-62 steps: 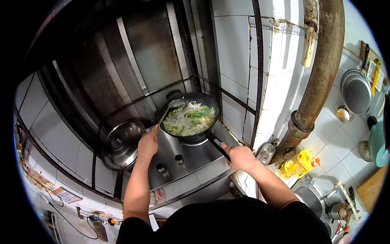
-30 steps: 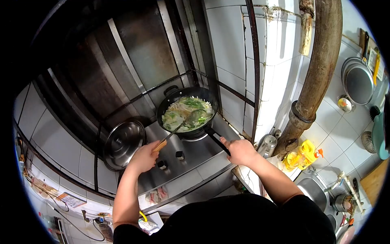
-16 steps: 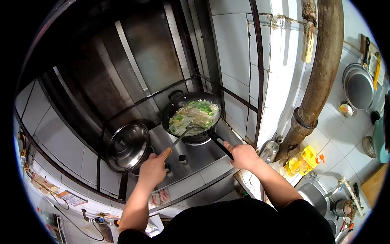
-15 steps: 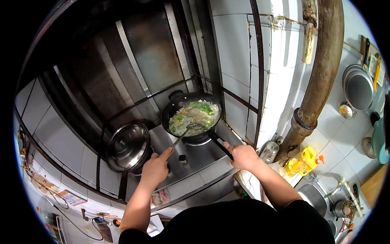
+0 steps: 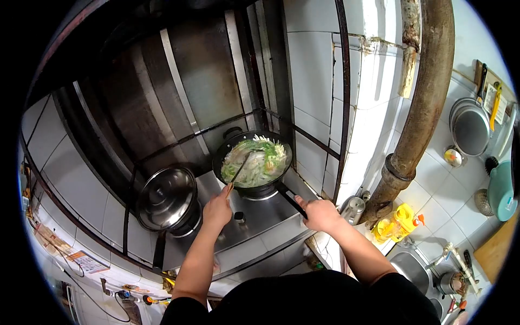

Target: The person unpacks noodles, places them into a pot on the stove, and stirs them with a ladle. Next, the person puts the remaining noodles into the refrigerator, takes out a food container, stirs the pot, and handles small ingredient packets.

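Observation:
My left hand [image 5: 217, 208] is closed round the wooden end of a metal spatula [image 5: 239, 167]. The spatula slants up into a black wok [image 5: 289, 157], its head hidden among the food. Green and pale shredded vegetables [image 5: 254, 169] in a whitish liquid fill the wok, which sits on the right burner. My right hand [image 5: 320, 214] grips the wok's long black handle [image 5: 291, 199] near its outer end.
A second pan under a shiny steel lid [image 5: 167, 197] stands on the left burner, its handle [image 5: 159, 250] pointing toward me. Dark metal bars frame the stove [image 5: 254, 216]. At right are a thick pipe [image 5: 420, 114], yellow bottles [image 5: 401, 219] and a sink [image 5: 403, 265].
The spatula's head has gone from showing at the wok's near side to buried nearer the middle, and my left hand has moved up toward the wok. The view has shifted slightly.

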Tool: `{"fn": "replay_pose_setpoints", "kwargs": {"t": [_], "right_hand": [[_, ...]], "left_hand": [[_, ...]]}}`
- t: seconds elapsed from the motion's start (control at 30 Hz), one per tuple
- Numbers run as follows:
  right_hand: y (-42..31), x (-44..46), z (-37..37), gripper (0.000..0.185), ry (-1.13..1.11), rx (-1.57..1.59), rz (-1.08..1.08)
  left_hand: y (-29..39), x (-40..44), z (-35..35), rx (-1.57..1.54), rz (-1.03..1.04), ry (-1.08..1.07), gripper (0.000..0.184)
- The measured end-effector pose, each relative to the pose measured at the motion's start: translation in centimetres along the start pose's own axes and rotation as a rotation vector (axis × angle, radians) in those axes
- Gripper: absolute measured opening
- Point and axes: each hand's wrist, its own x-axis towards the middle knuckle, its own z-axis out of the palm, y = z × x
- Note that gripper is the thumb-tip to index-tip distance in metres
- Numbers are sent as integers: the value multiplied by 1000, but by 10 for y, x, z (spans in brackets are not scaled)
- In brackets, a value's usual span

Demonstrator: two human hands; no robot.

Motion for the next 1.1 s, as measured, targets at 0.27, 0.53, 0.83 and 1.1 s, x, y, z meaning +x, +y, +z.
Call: {"fn": "replay_pose_setpoints", "kwargs": {"t": [0.27, 0.53, 0.83, 1.1], "right_hand": [[-2, -1, 2, 67, 3, -9, 12], [-1, -1, 1, 68, 13, 11, 7], [-6, -2, -6, 69, -22, -16, 30], [1, 2, 5, 68, 9, -38, 20]], "left_hand": [[22, 34, -3, 163, 28, 26, 65], [8, 8, -18, 268, 105, 10, 66], [-18, -42, -30, 209, 130, 89, 61], [-21, -61, -59, 131, 167, 23, 62]]}}
